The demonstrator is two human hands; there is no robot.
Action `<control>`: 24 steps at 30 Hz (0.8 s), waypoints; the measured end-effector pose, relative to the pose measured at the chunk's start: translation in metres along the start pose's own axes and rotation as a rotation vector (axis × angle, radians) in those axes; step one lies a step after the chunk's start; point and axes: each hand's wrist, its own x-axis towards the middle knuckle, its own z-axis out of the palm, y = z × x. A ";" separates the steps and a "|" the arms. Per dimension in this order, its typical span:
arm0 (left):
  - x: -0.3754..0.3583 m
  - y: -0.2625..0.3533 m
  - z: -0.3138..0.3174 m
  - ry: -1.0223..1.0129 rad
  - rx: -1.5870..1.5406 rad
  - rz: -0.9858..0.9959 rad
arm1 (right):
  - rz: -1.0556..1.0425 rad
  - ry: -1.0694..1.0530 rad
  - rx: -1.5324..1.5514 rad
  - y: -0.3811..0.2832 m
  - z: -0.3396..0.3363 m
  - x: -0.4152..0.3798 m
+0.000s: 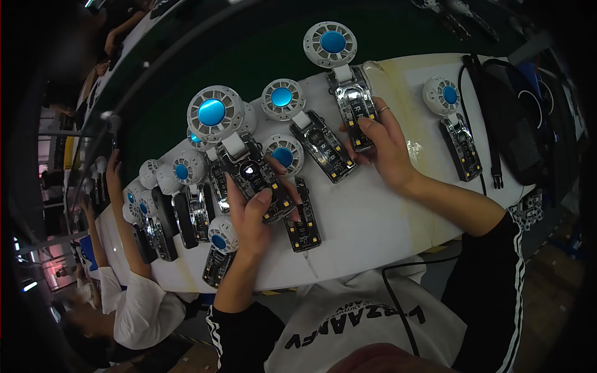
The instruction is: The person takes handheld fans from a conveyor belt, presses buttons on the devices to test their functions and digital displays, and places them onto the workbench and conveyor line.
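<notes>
My left hand (247, 217) is closed around the dark handle of a handheld fan (258, 177), its thumb lying on the circuit board. That fan has a round white head with a blue centre, pointing away from me. In my right hand (387, 149), a second handheld fan (353, 102) is gripped by its clear-fronted handle, thumb pressed near the lower end. Between the hands lies another fan (324, 146) on the table. One more fan (303, 217) rests partly behind my left hand's fingers, and a small fan (219, 264) sits beside my left wrist.
Several more fans (199, 214) crowd the left part of the white table (373, 224). A single fan (460, 146) lies at the right, near a black bag (516, 124) with a strap and cable. At the left, a co-worker (146, 311) in a white shirt reaches along the table.
</notes>
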 end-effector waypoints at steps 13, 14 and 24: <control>-0.001 -0.004 -0.007 -0.066 -0.074 0.022 | 0.002 -0.009 -0.010 -0.001 0.000 0.000; -0.001 -0.004 -0.005 -0.066 -0.074 0.023 | 0.000 -0.009 -0.008 -0.001 0.000 0.000; -0.002 -0.003 -0.009 -0.093 -0.038 0.017 | -0.029 -0.034 -0.010 0.000 -0.002 -0.001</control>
